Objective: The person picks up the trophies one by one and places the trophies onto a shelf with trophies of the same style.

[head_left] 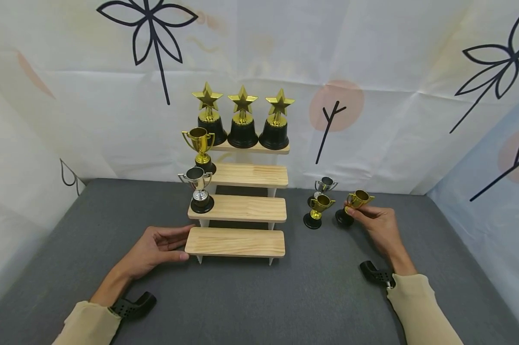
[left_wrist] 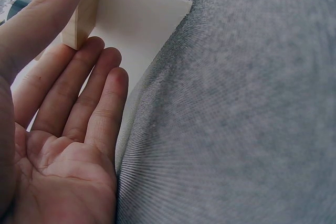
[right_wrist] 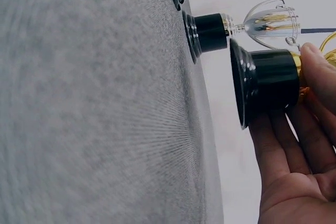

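My right hand (head_left: 377, 225) pinches a gold trophy cup (head_left: 359, 197) by its stem, just above the black base (right_wrist: 270, 82). In the right wrist view the base tilts slightly and stands off the grey cloth. Beside it are another gold trophy cup (head_left: 321, 203) and a silver trophy cup (head_left: 326, 184), both upright on the table. My left hand (head_left: 160, 247) is at the left end of the lowest step of a wooden tiered stand (head_left: 235, 242). Its fingers (left_wrist: 107, 98) are nearly straight, fingertips right at the board's end, thumb on the front side.
Three gold star trophies (head_left: 243, 120) fill the stand's top step. A gold cup (head_left: 201, 143) sits at the left of the step below, and a silver cup (head_left: 199, 187) at the left of the one under that. A printed white cloth (head_left: 388, 124) hangs behind the grey table (head_left: 319, 297).
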`<state>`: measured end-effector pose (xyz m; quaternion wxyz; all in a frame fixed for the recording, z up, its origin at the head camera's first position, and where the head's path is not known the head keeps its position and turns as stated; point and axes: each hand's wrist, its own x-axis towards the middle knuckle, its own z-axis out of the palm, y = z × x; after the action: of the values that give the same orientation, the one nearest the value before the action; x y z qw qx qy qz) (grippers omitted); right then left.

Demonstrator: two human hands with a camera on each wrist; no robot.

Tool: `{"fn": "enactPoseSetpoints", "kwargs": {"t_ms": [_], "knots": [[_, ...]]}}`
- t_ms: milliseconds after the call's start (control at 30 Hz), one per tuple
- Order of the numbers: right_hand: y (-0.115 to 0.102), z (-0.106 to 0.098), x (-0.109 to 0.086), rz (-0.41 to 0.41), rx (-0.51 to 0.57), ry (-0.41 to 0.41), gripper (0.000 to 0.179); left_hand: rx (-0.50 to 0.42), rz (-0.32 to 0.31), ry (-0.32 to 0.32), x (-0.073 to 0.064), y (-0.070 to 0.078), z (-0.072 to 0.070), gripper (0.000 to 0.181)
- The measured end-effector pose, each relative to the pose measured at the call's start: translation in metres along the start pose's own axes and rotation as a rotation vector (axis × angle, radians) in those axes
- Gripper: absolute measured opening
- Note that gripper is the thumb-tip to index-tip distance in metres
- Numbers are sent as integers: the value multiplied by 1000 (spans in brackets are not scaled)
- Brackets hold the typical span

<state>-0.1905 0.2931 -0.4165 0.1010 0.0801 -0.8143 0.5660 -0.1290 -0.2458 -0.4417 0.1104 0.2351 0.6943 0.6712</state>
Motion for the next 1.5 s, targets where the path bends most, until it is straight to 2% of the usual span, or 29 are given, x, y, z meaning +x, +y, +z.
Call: {"fn": "enactPoseSetpoints", "kwargs": {"t_ms": [167, 467, 933, 1500], "knots": [[-2, -3, 1, -3, -19, 5, 37, 2, -5, 1, 0, 0, 0, 65], [-19, -6, 2, -32, 24, -7, 35, -19, 15, -18, 0, -1, 0, 65], [-53, -7, -2, -61, -65, 25, 33, -16, 28, -27, 0, -1, 0, 64], [-90, -2, -11, -141, 90, -17, 29, -8, 38, -34, 0, -2, -1, 63]]}}
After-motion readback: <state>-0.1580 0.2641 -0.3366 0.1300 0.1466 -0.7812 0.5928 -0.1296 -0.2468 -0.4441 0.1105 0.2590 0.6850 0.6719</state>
